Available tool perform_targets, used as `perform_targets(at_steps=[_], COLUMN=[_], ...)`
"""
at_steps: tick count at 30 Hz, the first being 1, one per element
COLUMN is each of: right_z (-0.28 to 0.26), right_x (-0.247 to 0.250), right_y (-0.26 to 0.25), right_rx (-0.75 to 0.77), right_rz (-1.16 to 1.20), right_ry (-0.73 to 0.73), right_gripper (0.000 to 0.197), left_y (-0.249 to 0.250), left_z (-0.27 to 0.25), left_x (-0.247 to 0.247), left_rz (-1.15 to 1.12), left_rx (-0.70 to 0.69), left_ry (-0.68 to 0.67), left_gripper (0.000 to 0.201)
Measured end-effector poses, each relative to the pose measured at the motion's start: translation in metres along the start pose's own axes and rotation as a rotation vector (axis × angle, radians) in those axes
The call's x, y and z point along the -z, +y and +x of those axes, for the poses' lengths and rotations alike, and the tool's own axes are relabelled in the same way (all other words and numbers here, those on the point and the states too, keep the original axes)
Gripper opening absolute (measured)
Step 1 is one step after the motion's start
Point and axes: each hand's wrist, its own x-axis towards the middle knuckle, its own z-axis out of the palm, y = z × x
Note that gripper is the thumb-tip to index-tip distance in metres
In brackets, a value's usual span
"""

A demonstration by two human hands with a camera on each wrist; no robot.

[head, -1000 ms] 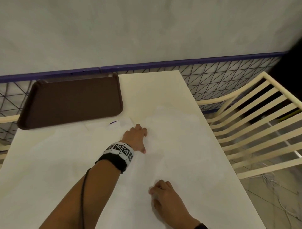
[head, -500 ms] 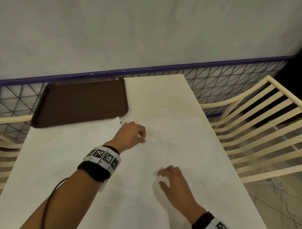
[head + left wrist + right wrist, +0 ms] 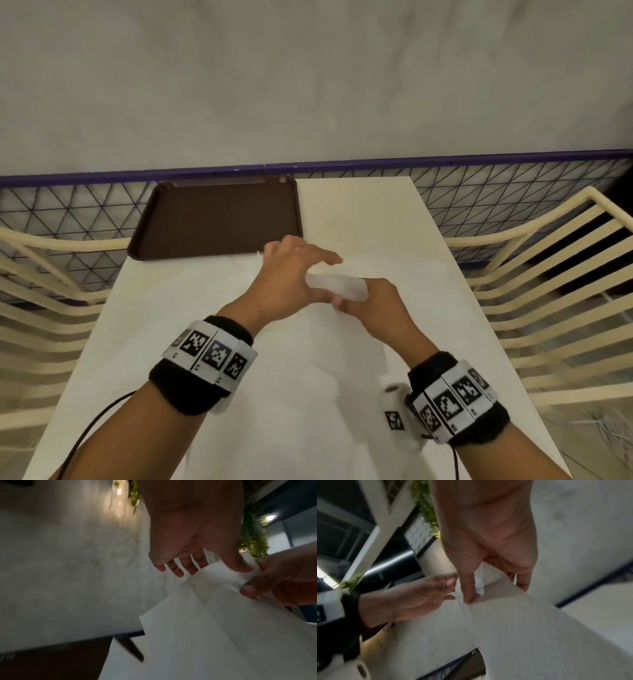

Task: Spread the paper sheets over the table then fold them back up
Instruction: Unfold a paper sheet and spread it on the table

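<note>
Head view shows both hands meeting over the middle of the surface (image 3: 359, 212), with a lifted edge of the paper sheet (image 3: 337, 287) between them. The right hand (image 3: 373, 305) has its grip clamped on this edge: thumb and fingers pinch it, and the right wrist view confirms the pinch. The left hand (image 3: 291, 277) has its grip on the same edge too; in the left wrist view its thumb (image 3: 238, 565) lies on the raised paper with one finger behind it, while the other fingers stay straight and apart. The rest of the sheet lies flat on the surface, white on white, so its borders are hard to see.

I judge the step in hand is the folding back. To do it well, both hands should carry the edge together and level, lay it on the opposite edge so the corners match, and only then press the crease. Thin paper can tear or wrinkle if one hand pulls more than the other.

A brown tray (image 3: 219, 219) sits at the far left corner, just beside the sheet; the paper should not catch on its rim. Cream chairs (image 3: 548, 274) stand at both sides, apart from the work.
</note>
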Motion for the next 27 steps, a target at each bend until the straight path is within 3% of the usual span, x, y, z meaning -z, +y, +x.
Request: perform_targets(at_steps=[2,5,8,11,15,17,21,23,27], right_z=[-0.003,-0.008,-0.017,-0.026,-0.033,-0.031,-0.019,-0.022,-0.049], right_x=[0.002,0.005,0.004,0.004,0.016,0.019,0.015,0.011,0.0], right_y=[-0.014,-0.026,-0.026,-0.015,-0.003,-0.001,0.001,0.0,0.013], right_rx=[0.031,0.027,0.008,-0.016,0.007,0.009,0.015,0.075,0.227], right_rz=[-0.091,-0.121,-0.077,-0.111,0.015,0.083,0.021,0.03,0.084], right_ry=[-0.11,-0.164,-0.185,-0.21,-0.217,-0.18,-0.02,0.101,0.268], right_gripper=[0.019,0.031,0.021,0.021,0.012,0.007,0.011,0.007,0.016], left_y=[0.013,0.021,0.019,0.002,-0.043,-0.059,-0.068,-0.062,-0.042], left_z=[-0.003,-0.008,-0.017,-0.032,-0.06,-0.069,-0.074,-0.079,-0.116], left_x=[0.005,0.008,0.016,0.03,0.035,0.033,0.028,0.031,0.034], left_rz=[-0.026,-0.17,-0.287,-0.44,-0.563,-0.604,-0.766,-0.774,-0.801], left_rx=[-0.022,0.058,0.151,0.244,0.441,0.532,0.62,0.593,0.45], left_ry=[-0.042,-0.019,0.062,0.203,0.336,0.361,0.352,0.397,0.471], left_gripper=[0.048,0.02,0.007,0.014,0.03,0.038,0.032,0.031,0.013])
